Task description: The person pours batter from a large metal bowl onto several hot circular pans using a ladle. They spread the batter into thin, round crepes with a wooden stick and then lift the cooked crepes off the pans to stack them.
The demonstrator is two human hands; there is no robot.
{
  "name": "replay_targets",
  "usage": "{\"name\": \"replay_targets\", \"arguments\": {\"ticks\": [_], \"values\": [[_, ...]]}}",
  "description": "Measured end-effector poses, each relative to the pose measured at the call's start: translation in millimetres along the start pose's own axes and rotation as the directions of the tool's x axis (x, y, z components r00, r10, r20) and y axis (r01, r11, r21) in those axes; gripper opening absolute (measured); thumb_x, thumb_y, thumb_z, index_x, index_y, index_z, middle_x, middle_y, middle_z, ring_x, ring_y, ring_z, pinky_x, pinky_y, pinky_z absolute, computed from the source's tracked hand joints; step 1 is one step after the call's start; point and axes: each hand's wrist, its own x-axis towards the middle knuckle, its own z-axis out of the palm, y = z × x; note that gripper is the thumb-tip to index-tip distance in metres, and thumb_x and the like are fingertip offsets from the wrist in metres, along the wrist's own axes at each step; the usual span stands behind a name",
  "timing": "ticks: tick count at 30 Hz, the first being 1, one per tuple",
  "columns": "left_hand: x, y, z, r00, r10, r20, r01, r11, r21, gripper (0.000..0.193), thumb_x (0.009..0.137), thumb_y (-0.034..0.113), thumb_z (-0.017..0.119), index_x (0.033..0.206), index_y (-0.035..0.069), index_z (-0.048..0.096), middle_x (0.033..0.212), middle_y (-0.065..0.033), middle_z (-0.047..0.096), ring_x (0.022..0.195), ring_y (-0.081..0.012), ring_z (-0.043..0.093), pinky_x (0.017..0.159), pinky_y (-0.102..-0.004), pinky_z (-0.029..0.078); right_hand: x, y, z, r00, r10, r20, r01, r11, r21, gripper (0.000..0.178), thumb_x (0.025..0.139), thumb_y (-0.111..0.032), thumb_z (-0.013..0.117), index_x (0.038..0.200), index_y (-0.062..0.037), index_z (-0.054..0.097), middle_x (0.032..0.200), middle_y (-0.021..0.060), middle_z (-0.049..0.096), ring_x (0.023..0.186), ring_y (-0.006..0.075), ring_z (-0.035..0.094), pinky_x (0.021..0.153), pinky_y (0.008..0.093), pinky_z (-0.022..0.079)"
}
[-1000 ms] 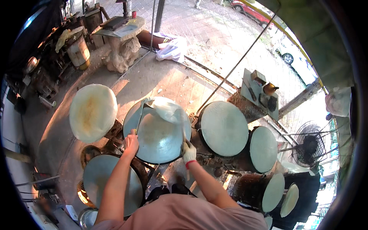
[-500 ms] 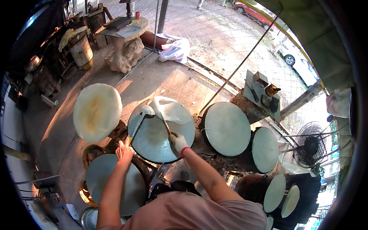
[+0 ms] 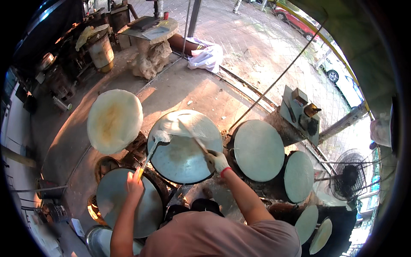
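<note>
My left hand (image 3: 134, 185) is closed round the yellow handle end of a long ladle (image 3: 149, 155). The ladle's batter-coated bowl hangs over the left part of a large round griddle (image 3: 184, 165). My right hand (image 3: 217, 162), in a pale glove with a red band at the wrist, grips a long, thin wooden spreader (image 3: 196, 140). Its far end is blurred and reaches into the wet white batter (image 3: 201, 127). That batter lies in a band along the griddle's far side, while the near part shows bare grey metal.
Left of the griddle is a browned round flatbread (image 3: 113, 122). Nearer me sits another griddle (image 3: 115, 205) above a glowing fire opening. Pale-topped rounds (image 3: 259, 150) stand to the right. Beyond are a stone table (image 3: 152, 36), a wire fence and a fan (image 3: 349, 173).
My right hand has moved rightward over the griddle with the spreader. My left hand and the ladle have drawn nearer to me. Batter now covers more of the far left side.
</note>
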Motion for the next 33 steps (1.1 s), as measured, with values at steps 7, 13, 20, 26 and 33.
{"name": "replay_targets", "arguments": {"ticks": [7,13,20,26,33], "values": [[-11.7,41.2,0.2,0.981,-0.067,-0.18,0.003,0.942,-0.336,0.036,0.077,0.007,0.063,0.111,0.0,0.058,0.081,-0.015,0.057,0.075,-0.0326,0.058,0.067,-0.0393,0.047,-6.0,-62.9,34.8,0.934,0.146,0.326,-0.116,0.987,-0.11,0.035,0.086,-0.02,0.057,0.114,0.0006,0.061,0.079,0.0022,0.061,0.065,0.0074,0.051,0.057,0.0224,0.041],[-10.6,64.1,7.8,0.912,-0.375,0.168,0.352,0.502,-0.79,0.017,0.088,0.011,0.057,0.102,0.002,0.053,0.066,-0.0014,0.048,0.049,-0.0084,0.047,0.044,-0.023,0.037,48.8,-19.7,-4.8,0.989,-0.13,0.07,0.142,0.969,-0.203,0.038,0.086,-0.019,0.059,0.117,0.0038,0.058,0.073,0.0019,0.058,0.061,0.0103,0.052,0.058,0.0263,0.044],[-46.9,90.3,2.9,0.785,-0.555,0.274,0.465,0.238,-0.853,0.011,0.091,0.011,0.051,0.1,0.006,0.047,0.062,0.0015,0.042,0.041,-0.0049,0.037,0.037,-0.0215,0.032,47.0,-41.5,-28.1,0.959,-0.082,0.271,0.086,0.996,-0.003,0.032,0.086,-0.018,0.06,0.111,0.002,0.062,0.081,0.0046,0.061,0.065,0.0109,0.052,0.057,0.0249,0.042],[-62.0,120.9,21.2,0.694,-0.668,0.269,0.491,0.165,-0.855,0.008,0.091,0.009,0.051,0.097,0.005,0.048,0.061,0.0005,0.043,0.039,-0.0061,0.039,0.036,-0.0217,0.032,60.0,-59.7,-6.8,0.712,0.344,0.612,-0.272,0.939,-0.211,0.026,0.086,-0.017,0.061,0.107,-0.002,0.065,0.066,0.0019,0.058,0.048,0.0077,0.048,0.041,0.0196,0.035],[-90.1,131.6,35.8,0.67,-0.716,0.195,0.554,0.308,-0.773,0.015,0.089,0.009,0.054,0.099,0.001,0.048,0.063,-0.0044,0.05,0.041,-0.0141,0.047,0.037,-0.0291,0.037,97.8,-75.4,-1.5,0.852,0.155,0.5,-0.128,0.988,-0.089,0.021,0.082,-0.016,0.063,0.097,-0.0011,0.066,0.066,0.0032,0.058,0.044,0.0073,0.041,0.038,0.023,0.031]]}}
